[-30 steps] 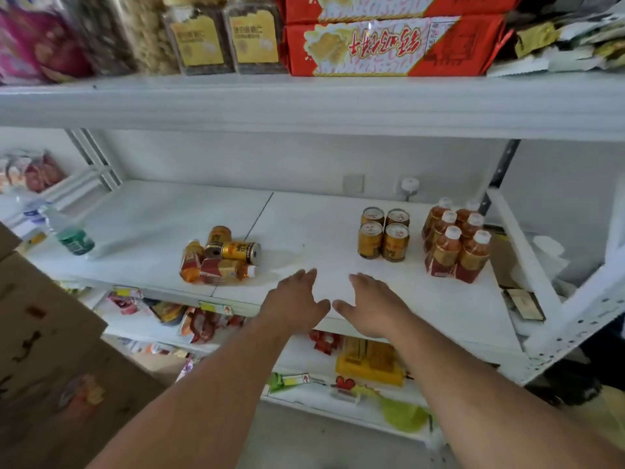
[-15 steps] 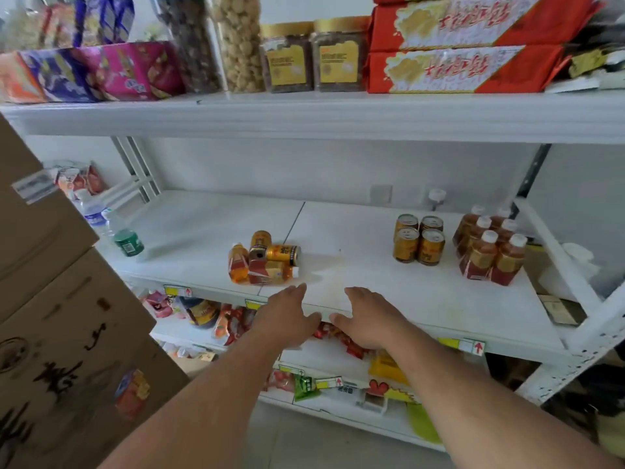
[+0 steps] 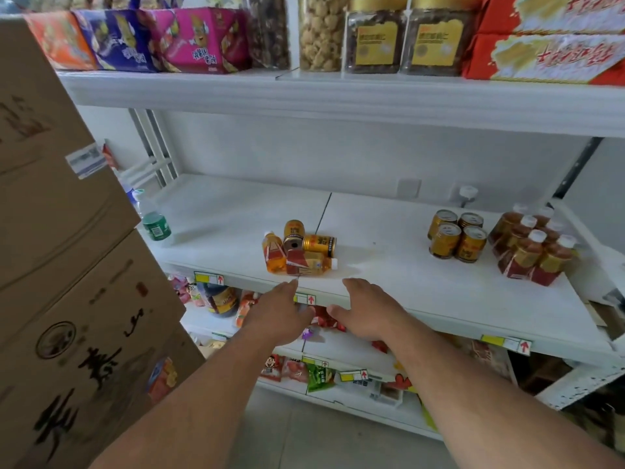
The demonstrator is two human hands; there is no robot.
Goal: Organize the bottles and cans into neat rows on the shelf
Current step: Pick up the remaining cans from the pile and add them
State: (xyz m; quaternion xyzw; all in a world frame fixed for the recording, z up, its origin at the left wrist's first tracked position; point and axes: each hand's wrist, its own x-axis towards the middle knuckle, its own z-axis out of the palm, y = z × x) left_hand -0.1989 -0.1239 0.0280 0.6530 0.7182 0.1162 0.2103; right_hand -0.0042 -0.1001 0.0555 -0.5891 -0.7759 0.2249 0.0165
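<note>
1. Done: four cans [image 3: 457, 235] and the bottles [image 3: 534, 245] stand grouped at the shelf [image 3: 422, 292] right.
2. Left: toppled pile [image 3: 299, 253] near the front edge.
3. Left hand [image 3: 279, 316] and right hand [image 3: 367, 311] hover spread, holding nothing.

Over the last second both bare hands drew back toward the near edge of the white metal shelf [image 3: 422, 292]. The left hand [image 3: 277, 316] and the right hand [image 3: 367, 313], which had lain over the shelf surface, now hung flat and empty at its front lip. The view swung left, bringing the stacked brown cardboard boxes [image 3: 67, 265] into sight.
</note>
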